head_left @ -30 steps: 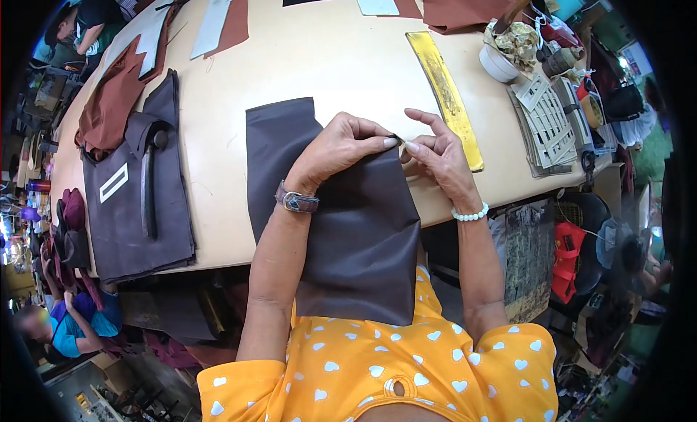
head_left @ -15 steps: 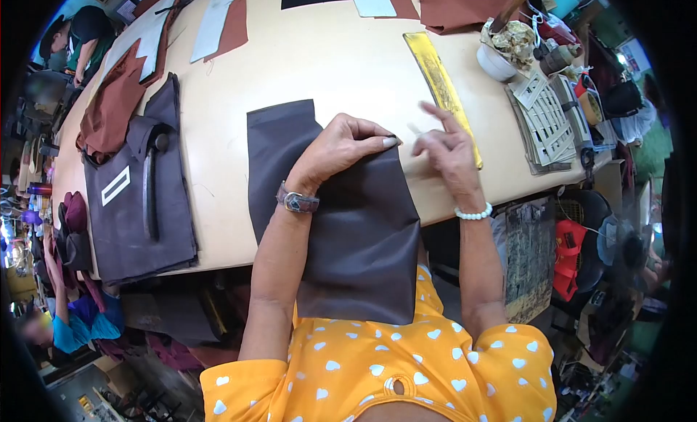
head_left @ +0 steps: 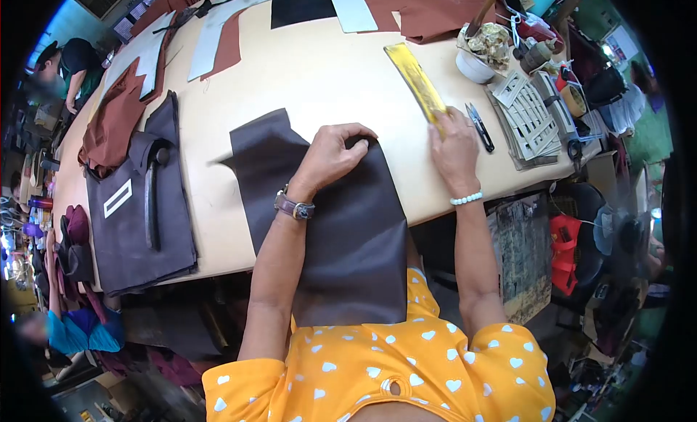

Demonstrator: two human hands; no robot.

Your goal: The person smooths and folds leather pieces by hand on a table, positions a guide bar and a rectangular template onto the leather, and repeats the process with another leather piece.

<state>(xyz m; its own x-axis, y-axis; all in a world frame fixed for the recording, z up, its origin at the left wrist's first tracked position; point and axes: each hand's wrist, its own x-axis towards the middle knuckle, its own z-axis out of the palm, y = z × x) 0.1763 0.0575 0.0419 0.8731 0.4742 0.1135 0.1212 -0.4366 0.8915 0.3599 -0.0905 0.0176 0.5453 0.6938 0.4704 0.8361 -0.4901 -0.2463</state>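
Note:
A dark brown sheet of leather-like material (head_left: pixel 348 233) drapes from the table over my lap. My left hand (head_left: pixel 337 153) is closed on its upper edge, thumb and fingers pinching it near the corner. Its far left corner is lifted and blurred. My right hand (head_left: pixel 455 152) is closed over the near end of a worn yellow strip (head_left: pixel 414 77) lying on the table; the hand hides that end. Just right of this hand lies a pair of black-handled thread snips (head_left: pixel 479 128).
Stacked dark pieces (head_left: pixel 134 233) lie at the left with a hammer (head_left: pixel 151 197) and a white rectangular frame (head_left: pixel 117 198) on top. A white bowl (head_left: pixel 475 66) and slotted templates (head_left: pixel 526 117) stand at the right. A co-worker (head_left: pixel 76 70) bends at the far left.
My right hand has moved from open fingers beside the strip onto its near end. Thread snips now show beside it. The sheet's far left corner has lifted.

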